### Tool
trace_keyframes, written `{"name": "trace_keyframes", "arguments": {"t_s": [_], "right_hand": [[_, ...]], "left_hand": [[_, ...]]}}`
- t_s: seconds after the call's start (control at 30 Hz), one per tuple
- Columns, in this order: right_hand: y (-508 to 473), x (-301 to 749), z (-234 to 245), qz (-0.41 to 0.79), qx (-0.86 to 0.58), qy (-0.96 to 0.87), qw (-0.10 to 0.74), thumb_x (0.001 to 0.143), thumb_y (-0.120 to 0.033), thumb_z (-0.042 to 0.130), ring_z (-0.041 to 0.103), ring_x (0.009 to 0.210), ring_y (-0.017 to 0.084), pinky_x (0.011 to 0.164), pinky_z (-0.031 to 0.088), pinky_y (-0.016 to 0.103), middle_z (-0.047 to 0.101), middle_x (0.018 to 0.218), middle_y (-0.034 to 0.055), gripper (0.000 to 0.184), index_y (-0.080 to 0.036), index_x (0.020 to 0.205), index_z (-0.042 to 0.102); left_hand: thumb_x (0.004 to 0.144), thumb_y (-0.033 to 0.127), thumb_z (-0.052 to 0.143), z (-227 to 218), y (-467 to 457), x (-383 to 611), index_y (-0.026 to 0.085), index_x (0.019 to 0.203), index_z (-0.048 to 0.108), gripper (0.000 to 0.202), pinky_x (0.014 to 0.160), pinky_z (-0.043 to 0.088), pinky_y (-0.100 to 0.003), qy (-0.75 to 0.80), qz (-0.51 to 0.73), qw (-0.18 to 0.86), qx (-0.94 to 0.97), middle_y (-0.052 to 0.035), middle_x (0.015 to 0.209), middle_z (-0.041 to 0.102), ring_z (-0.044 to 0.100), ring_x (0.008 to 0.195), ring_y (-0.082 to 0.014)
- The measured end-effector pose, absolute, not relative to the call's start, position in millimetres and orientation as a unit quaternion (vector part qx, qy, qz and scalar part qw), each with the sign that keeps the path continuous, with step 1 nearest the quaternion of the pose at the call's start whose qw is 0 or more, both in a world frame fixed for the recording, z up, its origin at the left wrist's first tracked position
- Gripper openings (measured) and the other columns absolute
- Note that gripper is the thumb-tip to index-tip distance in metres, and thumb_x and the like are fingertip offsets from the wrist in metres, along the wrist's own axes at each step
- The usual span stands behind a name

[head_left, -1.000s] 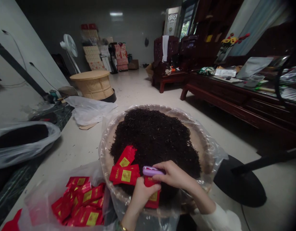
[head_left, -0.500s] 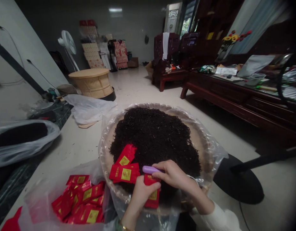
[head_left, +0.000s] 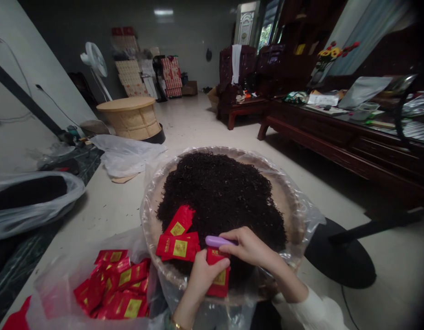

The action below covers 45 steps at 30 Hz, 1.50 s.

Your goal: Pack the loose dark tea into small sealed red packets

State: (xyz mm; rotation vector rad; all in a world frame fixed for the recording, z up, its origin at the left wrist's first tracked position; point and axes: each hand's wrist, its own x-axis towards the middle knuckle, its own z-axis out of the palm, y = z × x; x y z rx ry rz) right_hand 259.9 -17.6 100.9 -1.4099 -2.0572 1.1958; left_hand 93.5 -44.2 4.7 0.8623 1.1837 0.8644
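Note:
My left hand (head_left: 204,274) is closed on a red tea packet (head_left: 219,286) with a yellow label, its thumb across the front. In my right hand (head_left: 248,247) is a smooth, rounded purple hand tool (head_left: 217,241), lying crosswise at the packet's top edge; its exact kind is unclear. Both hands are over the near rim of a round tray (head_left: 294,206) lined with clear plastic. A wide heap of dark, twisted tea leaves (head_left: 219,192) fills much of it. Several more red packets (head_left: 180,247) lie on the heap's left side, just left of my left hand.
At the lower left, a clear plastic bag (head_left: 57,275) holds several red packets. Another bag (head_left: 72,188) of dark leaves stands farther left. A black round stand base (head_left: 339,254) is on the right. Beyond are a drum-shaped table (head_left: 129,117) and a dark wooden table (head_left: 336,142).
The purple tool and my right hand have shifted very slightly right along the packet's top. My left hand keeps its hold; the view has moved a little.

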Motion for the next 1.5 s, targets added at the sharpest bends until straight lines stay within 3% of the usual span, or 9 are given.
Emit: {"name": "trace_keyframes", "arguments": {"t_s": [0.1,0.13,0.43,0.83,1.0,1.23,1.37,1.43,1.5], "right_hand": [[-17,260,101,0.414,-0.494,-0.741,0.187,0.087,-0.041,0.056,0.048,0.059,0.011,0.053,0.028,0.021,0.063,0.065,-0.0043,0.032,-0.016,0.089,0.076],[-17,259,101,0.415,-0.492,-0.742,0.187,0.087,-0.042,0.055,0.050,0.060,0.012,0.054,0.030,0.021,0.066,0.068,-0.0037,0.033,-0.017,0.093,0.076],[-18,259,97,0.437,-0.493,-0.727,0.192,0.086,-0.044,0.056,0.065,0.074,0.023,0.062,0.042,0.025,0.077,0.099,0.0021,0.037,-0.023,0.111,0.073],[-20,257,96,0.434,-0.492,-0.725,0.207,0.087,-0.041,0.056,0.065,0.077,0.023,0.063,0.043,0.024,0.077,0.094,0.0009,0.032,-0.023,0.106,0.075],[-18,263,88,0.422,-0.517,-0.715,0.207,0.087,-0.042,0.058,0.061,0.070,0.018,0.063,0.041,0.022,0.074,0.080,-0.0012,0.033,-0.017,0.100,0.075],[-7,298,65,0.317,-0.646,-0.640,0.269,0.079,-0.047,0.062,0.064,0.084,0.026,0.075,0.048,0.036,0.072,0.105,0.0111,0.055,-0.015,0.125,0.061],[-14,287,65,0.246,-0.624,-0.667,0.325,0.080,-0.045,0.064,0.061,0.097,0.028,0.086,0.046,0.039,0.069,0.107,0.0108,0.040,-0.020,0.112,0.067],[-22,270,67,0.291,-0.582,-0.683,0.330,0.085,-0.044,0.060,0.062,0.089,0.024,0.081,0.047,0.035,0.071,0.095,0.0086,0.029,-0.021,0.097,0.070],[-30,254,68,0.348,-0.553,-0.684,0.325,0.088,-0.046,0.055,0.062,0.075,0.021,0.070,0.047,0.031,0.070,0.079,0.0063,0.032,-0.020,0.080,0.070]], "left_hand": [[0.061,0.050,0.080,23,-42,93,0.016,0.098,0.068,0.052,0.090,0.050,-0.033,0.482,0.480,0.638,0.362,-0.0103,0.102,0.073,0.064,0.107,-0.0280],[0.065,0.053,0.077,29,-40,93,0.017,0.102,0.067,0.052,0.091,0.049,-0.033,0.471,0.488,0.645,0.353,-0.0105,0.106,0.072,0.063,0.109,-0.0276],[0.066,0.052,0.078,46,-38,95,0.015,0.095,0.071,0.048,0.077,0.053,-0.031,0.434,0.486,0.698,0.298,-0.0106,0.096,0.075,0.070,0.088,-0.0253],[0.064,0.054,0.077,50,-38,93,0.015,0.098,0.069,0.053,0.081,0.053,-0.032,0.450,0.465,0.699,0.303,-0.0106,0.098,0.075,0.069,0.092,-0.0262],[0.058,0.039,0.085,40,-36,90,0.014,0.106,0.064,0.059,0.080,0.053,-0.032,0.442,0.407,0.718,0.351,-0.0102,0.097,0.075,0.069,0.095,-0.0275],[0.058,0.046,0.084,31,-37,90,0.014,0.096,0.064,0.053,0.083,0.053,-0.037,0.454,0.434,0.702,0.335,-0.0087,0.085,0.075,0.071,0.086,-0.0260],[0.063,0.052,0.079,40,-40,94,0.015,0.090,0.064,0.049,0.077,0.053,-0.033,0.460,0.441,0.695,0.333,-0.0070,0.081,0.074,0.071,0.080,-0.0234],[0.068,0.055,0.074,43,-41,94,0.015,0.093,0.065,0.048,0.070,0.052,-0.029,0.468,0.448,0.682,0.338,-0.0058,0.081,0.074,0.069,0.076,-0.0210],[0.069,0.055,0.072,45,-41,94,0.016,0.095,0.067,0.047,0.067,0.051,-0.027,0.482,0.457,0.660,0.351,-0.0055,0.083,0.074,0.068,0.075,-0.0198]]}}
